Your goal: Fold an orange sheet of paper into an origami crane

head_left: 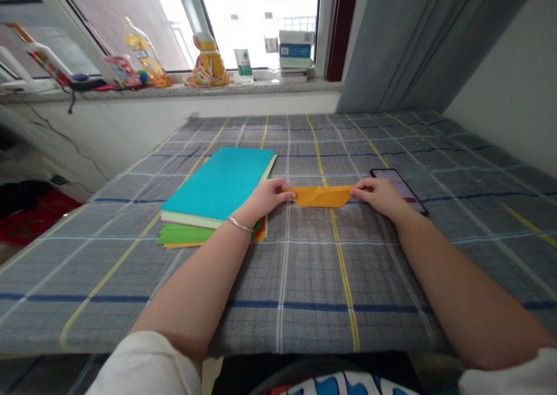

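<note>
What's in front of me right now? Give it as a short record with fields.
Left hand: holds one end of the folded orange paper
Right hand: holds its other end
Near left hand: stack of coloured paper, teal on top
Near right hand: smartphone, screen lit
Surface: grey checked cloth
Left wrist: silver bangle

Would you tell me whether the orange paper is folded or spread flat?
Folded: the orange paper forms a narrow strip, its ends held by the left hand and right hand.
</note>
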A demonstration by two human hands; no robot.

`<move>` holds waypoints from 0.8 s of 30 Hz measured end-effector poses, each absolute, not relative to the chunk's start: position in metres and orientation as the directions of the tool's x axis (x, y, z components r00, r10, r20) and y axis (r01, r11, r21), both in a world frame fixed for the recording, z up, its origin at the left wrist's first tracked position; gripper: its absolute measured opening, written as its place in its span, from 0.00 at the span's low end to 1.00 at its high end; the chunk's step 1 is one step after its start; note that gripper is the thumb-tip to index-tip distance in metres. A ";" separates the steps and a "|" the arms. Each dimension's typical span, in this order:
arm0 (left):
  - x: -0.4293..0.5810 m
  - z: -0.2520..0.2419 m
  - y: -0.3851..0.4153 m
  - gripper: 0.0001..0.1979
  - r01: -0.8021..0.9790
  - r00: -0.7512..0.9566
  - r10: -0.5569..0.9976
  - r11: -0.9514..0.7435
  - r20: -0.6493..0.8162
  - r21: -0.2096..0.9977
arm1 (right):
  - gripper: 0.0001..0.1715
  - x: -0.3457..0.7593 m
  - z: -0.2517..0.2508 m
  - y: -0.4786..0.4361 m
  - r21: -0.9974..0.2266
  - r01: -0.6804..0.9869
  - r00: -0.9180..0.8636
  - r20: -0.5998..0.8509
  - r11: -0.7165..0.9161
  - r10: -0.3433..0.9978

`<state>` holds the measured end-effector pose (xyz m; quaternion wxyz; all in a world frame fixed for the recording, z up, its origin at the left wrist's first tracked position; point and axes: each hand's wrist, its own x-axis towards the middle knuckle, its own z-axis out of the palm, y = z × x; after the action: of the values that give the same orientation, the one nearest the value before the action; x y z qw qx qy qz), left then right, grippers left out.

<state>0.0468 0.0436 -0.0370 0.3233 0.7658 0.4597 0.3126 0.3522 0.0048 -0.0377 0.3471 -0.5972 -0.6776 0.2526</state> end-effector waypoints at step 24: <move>0.055 -0.027 0.021 0.07 0.478 0.675 0.522 -0.848 0.521 0.229 | 0.14 0.331 -0.011 -0.014 0.026 0.823 -0.490 0.539 0.568 0.685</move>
<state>0.0554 0.0208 -0.0270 0.0367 0.9145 0.2734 0.2959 0.3306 -0.0144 -0.0106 0.2430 -0.4428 -0.8513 -0.1418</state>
